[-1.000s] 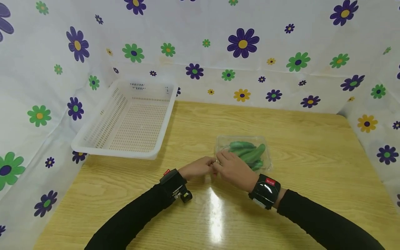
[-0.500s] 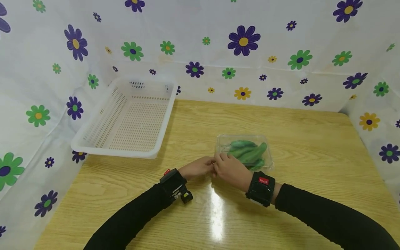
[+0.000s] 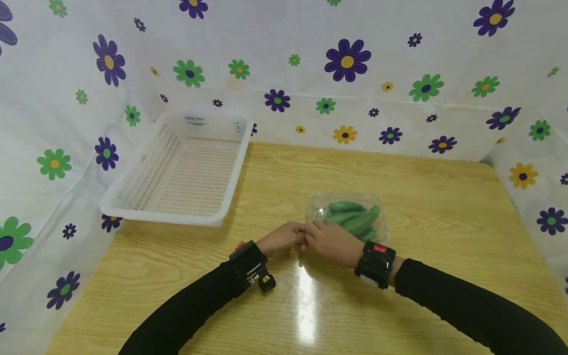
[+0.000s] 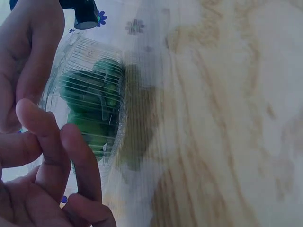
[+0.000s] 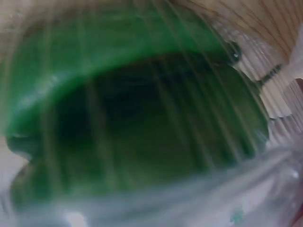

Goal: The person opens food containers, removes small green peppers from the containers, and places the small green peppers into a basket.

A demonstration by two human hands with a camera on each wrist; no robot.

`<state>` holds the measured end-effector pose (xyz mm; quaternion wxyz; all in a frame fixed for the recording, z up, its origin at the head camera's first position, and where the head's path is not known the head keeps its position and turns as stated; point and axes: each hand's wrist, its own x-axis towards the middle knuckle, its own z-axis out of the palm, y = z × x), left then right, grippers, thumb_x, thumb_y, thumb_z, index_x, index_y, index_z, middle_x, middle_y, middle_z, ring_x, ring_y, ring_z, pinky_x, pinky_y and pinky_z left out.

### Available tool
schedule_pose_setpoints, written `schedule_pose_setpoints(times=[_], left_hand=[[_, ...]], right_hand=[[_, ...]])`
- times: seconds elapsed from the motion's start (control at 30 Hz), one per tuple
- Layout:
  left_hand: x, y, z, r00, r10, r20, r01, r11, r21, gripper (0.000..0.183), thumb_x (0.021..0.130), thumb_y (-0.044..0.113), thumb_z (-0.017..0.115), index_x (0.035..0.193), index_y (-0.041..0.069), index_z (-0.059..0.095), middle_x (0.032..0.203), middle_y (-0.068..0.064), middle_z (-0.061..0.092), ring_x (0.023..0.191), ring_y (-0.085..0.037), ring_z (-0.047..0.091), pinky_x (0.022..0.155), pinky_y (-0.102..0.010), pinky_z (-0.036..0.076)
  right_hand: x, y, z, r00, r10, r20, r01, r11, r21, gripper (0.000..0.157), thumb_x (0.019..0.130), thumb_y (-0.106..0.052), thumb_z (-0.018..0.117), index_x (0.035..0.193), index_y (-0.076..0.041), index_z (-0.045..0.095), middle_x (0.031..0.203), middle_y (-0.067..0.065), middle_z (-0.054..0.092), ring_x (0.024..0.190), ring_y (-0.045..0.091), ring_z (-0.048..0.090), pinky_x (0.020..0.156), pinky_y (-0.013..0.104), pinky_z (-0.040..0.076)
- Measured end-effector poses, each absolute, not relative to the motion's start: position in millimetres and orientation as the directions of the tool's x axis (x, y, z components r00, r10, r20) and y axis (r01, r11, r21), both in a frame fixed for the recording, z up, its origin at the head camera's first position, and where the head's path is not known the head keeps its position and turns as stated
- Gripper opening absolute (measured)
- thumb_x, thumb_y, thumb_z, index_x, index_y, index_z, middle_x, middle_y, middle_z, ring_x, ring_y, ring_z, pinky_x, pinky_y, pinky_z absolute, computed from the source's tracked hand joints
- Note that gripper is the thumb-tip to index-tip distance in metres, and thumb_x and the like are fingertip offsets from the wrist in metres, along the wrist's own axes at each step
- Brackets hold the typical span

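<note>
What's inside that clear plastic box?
Several green, cucumber-like vegetables lie in the clear box. In the head view, the right hand's grip hides the near-left corner.

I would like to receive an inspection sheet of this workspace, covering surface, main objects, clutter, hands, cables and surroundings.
Surface: wood-grain table, with a bright reflection toward the front.
Main objects: clear plastic box with several green vegetables inside; I cannot tell whether it is fully closed.
Clutter: one white basket with slotted sides, at the back left.
Hands: left hand and right hand meet at the box's near left corner; their exact grip is unclear. Each wrist wears a black band.
Cables: nothing seen.
Surroundings: white cloth printed with purple, green and yellow flowers, behind and at both sides.
</note>
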<state>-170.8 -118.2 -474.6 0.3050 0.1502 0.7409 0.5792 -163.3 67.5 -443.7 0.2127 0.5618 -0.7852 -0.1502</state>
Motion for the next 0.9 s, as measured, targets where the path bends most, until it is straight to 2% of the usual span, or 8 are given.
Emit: schedule_pose_setpoints(times=[0.2, 0.37, 0.47, 0.63, 0.8, 0.9], left_hand=[[-170, -116, -475, -0.770, 0.564, -0.298, -0.138, 0.309, 0.941, 0.021, 0.092, 0.004, 0.040, 0.079, 0.009, 0.055, 0.064, 0.004, 0.051, 0.063, -0.013, 0.039, 0.058, -0.022, 0.025], [-172, -119, -478, -0.772, 0.558, -0.304, -0.135, 0.324, 0.936, 0.022, 0.097, 0.013, 0.045, 0.077, 0.009, 0.054, 0.064, 0.003, 0.050, 0.060, -0.012, 0.037, 0.056, -0.022, 0.027], [-173, -121, -477, -0.776, 0.562, -0.288, -0.125, 0.311, 0.942, 0.023, 0.098, 0.016, 0.046, 0.077, 0.010, 0.052, 0.065, 0.002, 0.050, 0.065, -0.013, 0.041, 0.063, -0.023, 0.032], [-171, -120, -472, -0.760, 0.599, -0.252, -0.091, 0.285, 0.954, 0.022, 0.099, 0.014, 0.043, 0.082, 0.006, 0.053, 0.068, 0.002, 0.049, 0.072, -0.015, 0.045, 0.075, -0.026, 0.035], [-171, -119, -473, -0.756, 0.595, -0.272, -0.098, 0.308, 0.946, 0.021, 0.099, 0.014, 0.043, 0.084, 0.005, 0.055, 0.066, 0.003, 0.049, 0.071, -0.014, 0.045, 0.071, -0.025, 0.033], [-172, -121, -471, -0.763, 0.588, -0.271, -0.092, 0.316, 0.944, 0.022, 0.100, 0.017, 0.043, 0.085, 0.007, 0.056, 0.067, 0.002, 0.050, 0.071, -0.015, 0.045, 0.070, -0.025, 0.031]], right_hand=[[-169, 72, -446, -0.214, -0.957, 0.198, -0.872, 0.278, 0.403, 0.018, 0.083, -0.010, 0.071, 0.096, -0.004, 0.061, 0.089, 0.005, 0.042, 0.073, 0.013, 0.035, 0.050, 0.018, 0.027], [-176, 71, -428, -0.215, -0.936, 0.280, -0.877, 0.311, 0.367, 0.015, 0.082, -0.006, 0.071, 0.087, -0.004, 0.056, 0.084, 0.004, 0.040, 0.071, 0.012, 0.034, 0.051, 0.019, 0.031], [-181, 71, -418, -0.212, -0.941, 0.263, -0.861, 0.307, 0.405, 0.018, 0.083, -0.009, 0.070, 0.086, -0.006, 0.053, 0.082, 0.003, 0.038, 0.072, 0.013, 0.032, 0.051, 0.019, 0.030], [-178, 74, -428, -0.214, -0.959, 0.183, -0.855, 0.275, 0.439, 0.022, 0.085, -0.017, 0.069, 0.099, -0.007, 0.057, 0.085, 0.002, 0.042, 0.073, 0.012, 0.037, 0.051, 0.017, 0.032], [-174, 73, -439, -0.222, -0.945, 0.241, -0.839, 0.311, 0.446, 0.019, 0.084, -0.014, 0.069, 0.099, -0.007, 0.059, 0.084, 0.002, 0.045, 0.072, 0.011, 0.041, 0.049, 0.018, 0.030], [-173, 72, -440, -0.223, -0.927, 0.302, -0.850, 0.337, 0.405, 0.020, 0.083, -0.016, 0.071, 0.095, -0.007, 0.058, 0.081, 0.001, 0.044, 0.068, 0.011, 0.038, 0.049, 0.018, 0.029]])
